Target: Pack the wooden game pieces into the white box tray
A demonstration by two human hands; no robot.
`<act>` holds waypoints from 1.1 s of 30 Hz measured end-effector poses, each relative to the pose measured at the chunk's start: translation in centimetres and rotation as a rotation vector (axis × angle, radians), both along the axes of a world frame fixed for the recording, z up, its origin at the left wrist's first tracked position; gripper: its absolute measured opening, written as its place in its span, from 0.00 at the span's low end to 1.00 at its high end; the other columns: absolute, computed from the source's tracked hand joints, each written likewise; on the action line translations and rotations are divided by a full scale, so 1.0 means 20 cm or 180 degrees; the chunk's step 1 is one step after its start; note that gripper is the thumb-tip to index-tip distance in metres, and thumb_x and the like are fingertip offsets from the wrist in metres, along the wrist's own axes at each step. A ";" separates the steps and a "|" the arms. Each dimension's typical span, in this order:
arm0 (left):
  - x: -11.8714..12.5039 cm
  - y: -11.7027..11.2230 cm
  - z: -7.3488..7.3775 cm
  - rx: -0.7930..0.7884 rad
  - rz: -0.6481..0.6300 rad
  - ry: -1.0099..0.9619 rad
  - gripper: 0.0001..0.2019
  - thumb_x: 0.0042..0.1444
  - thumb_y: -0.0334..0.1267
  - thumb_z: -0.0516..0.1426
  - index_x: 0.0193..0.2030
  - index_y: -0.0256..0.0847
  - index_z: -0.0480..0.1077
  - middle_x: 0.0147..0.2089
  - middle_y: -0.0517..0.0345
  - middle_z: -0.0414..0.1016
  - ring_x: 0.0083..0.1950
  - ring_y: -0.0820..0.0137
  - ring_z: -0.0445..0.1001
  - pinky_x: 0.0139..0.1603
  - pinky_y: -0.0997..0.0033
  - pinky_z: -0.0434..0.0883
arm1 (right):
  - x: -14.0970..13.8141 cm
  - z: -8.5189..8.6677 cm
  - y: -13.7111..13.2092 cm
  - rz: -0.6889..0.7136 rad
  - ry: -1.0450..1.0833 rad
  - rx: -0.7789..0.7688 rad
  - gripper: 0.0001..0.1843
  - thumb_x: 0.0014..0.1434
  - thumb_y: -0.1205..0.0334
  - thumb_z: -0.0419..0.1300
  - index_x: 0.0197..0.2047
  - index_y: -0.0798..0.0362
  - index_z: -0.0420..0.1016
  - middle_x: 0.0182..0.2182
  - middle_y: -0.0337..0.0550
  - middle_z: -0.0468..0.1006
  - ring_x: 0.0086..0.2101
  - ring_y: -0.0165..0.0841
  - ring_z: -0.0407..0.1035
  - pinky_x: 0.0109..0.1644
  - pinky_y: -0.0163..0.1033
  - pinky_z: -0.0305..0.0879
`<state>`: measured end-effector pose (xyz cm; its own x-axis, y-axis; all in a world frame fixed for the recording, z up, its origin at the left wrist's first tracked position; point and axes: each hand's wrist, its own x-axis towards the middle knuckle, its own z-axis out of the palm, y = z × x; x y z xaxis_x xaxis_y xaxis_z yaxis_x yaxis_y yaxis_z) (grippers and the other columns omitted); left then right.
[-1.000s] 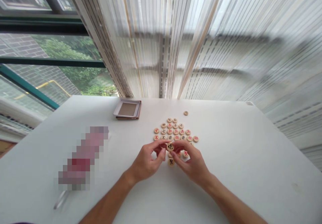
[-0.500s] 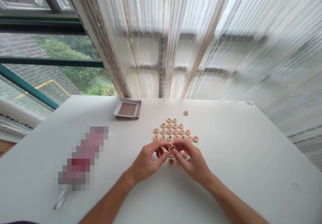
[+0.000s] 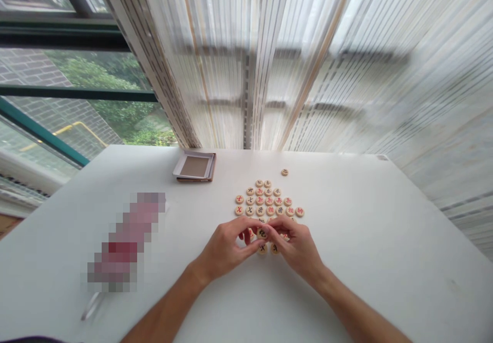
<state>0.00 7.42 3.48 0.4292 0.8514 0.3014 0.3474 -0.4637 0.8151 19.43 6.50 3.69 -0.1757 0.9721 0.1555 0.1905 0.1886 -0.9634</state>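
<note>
My left hand (image 3: 231, 241) and my right hand (image 3: 296, 243) meet over the near part of a group of round wooden Chinese chess pieces. Between the fingertips of both is one chess piece (image 3: 262, 233) with a dark character on its face. Thumb and forefinger are closed on each side of it. Just below my fingers lie two black-marked pieces (image 3: 275, 248) side by side. Beyond the hands, rows of red- and black-marked pieces (image 3: 270, 211) lie flat and close together. My fingers partly cover the nearer rows.
A single chess piece (image 3: 284, 172) lies apart, behind the group. At the table's back edge stands a shallow open box (image 3: 194, 167). A blurred-out pinkish item (image 3: 127, 245) lies on the left of the white table (image 3: 365, 230). Curtains (image 3: 231, 65) hang behind.
The piece between my fingers has shifted slightly toward me, and its character sits at a different angle. My right thumb has moved up and closed toward the forefinger.
</note>
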 end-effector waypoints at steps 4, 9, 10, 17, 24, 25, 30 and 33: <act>-0.04 0.02 0.03 0.0123 -0.0023 0.0142 0.13 0.59 0.34 0.62 0.51 0.45 0.72 0.43 0.59 0.78 0.32 0.75 0.73 0.39 0.72 0.73 | 0.00 0.01 0.00 0.0107 -0.0032 0.0080 0.07 0.65 0.58 0.60 0.39 0.51 0.76 0.31 0.42 0.80 0.32 0.33 0.78 0.33 0.34 0.72; -0.12 0.06 0.08 0.0338 0.0374 0.0221 0.12 0.59 0.37 0.62 0.49 0.45 0.71 0.43 0.58 0.76 0.34 0.74 0.73 0.41 0.71 0.72 | 0.02 0.01 0.00 -0.0004 -0.0106 0.0137 0.06 0.66 0.59 0.59 0.43 0.50 0.75 0.34 0.42 0.81 0.34 0.34 0.78 0.38 0.36 0.74; -0.14 0.07 0.08 0.0384 0.0473 0.0271 0.12 0.59 0.38 0.62 0.49 0.44 0.71 0.43 0.58 0.76 0.35 0.73 0.73 0.41 0.71 0.72 | 0.02 0.01 0.00 -0.0056 -0.0123 0.0149 0.07 0.66 0.58 0.59 0.43 0.50 0.76 0.35 0.43 0.81 0.35 0.35 0.78 0.39 0.37 0.75; -0.26 0.13 0.07 0.0286 0.0657 0.0904 0.10 0.58 0.42 0.62 0.46 0.45 0.72 0.43 0.60 0.75 0.34 0.72 0.70 0.40 0.71 0.70 | 0.05 0.00 0.03 -0.0269 -0.0102 0.0240 0.08 0.66 0.57 0.59 0.44 0.51 0.76 0.34 0.44 0.80 0.36 0.37 0.77 0.40 0.40 0.76; -0.30 0.15 0.04 -0.0274 0.0406 0.1371 0.10 0.56 0.45 0.62 0.43 0.45 0.74 0.39 0.60 0.76 0.34 0.70 0.71 0.38 0.71 0.68 | 0.06 0.00 0.03 -0.0379 -0.0111 0.0190 0.09 0.66 0.56 0.58 0.44 0.51 0.75 0.36 0.45 0.80 0.36 0.37 0.78 0.38 0.40 0.77; -0.30 0.15 0.04 -0.0322 0.0389 0.1408 0.10 0.56 0.45 0.62 0.43 0.45 0.74 0.38 0.60 0.76 0.35 0.69 0.72 0.38 0.70 0.68 | 0.06 0.00 0.03 -0.0388 -0.0119 0.0195 0.09 0.66 0.56 0.58 0.44 0.51 0.75 0.36 0.45 0.80 0.36 0.37 0.78 0.37 0.40 0.77; -0.28 0.14 0.03 -0.0411 0.0425 0.1477 0.09 0.55 0.44 0.62 0.42 0.45 0.75 0.37 0.60 0.76 0.37 0.67 0.73 0.39 0.69 0.67 | 0.10 0.01 0.07 -0.0503 -0.0247 0.0343 0.08 0.66 0.57 0.59 0.44 0.51 0.76 0.35 0.44 0.80 0.35 0.36 0.77 0.39 0.40 0.76; -0.27 0.14 0.04 -0.0435 0.0439 0.1467 0.10 0.55 0.45 0.62 0.41 0.45 0.75 0.37 0.60 0.76 0.36 0.67 0.73 0.39 0.69 0.67 | 0.17 -0.02 0.14 -0.0896 -0.0285 0.0420 0.09 0.65 0.55 0.60 0.43 0.51 0.76 0.34 0.43 0.80 0.35 0.36 0.77 0.40 0.41 0.75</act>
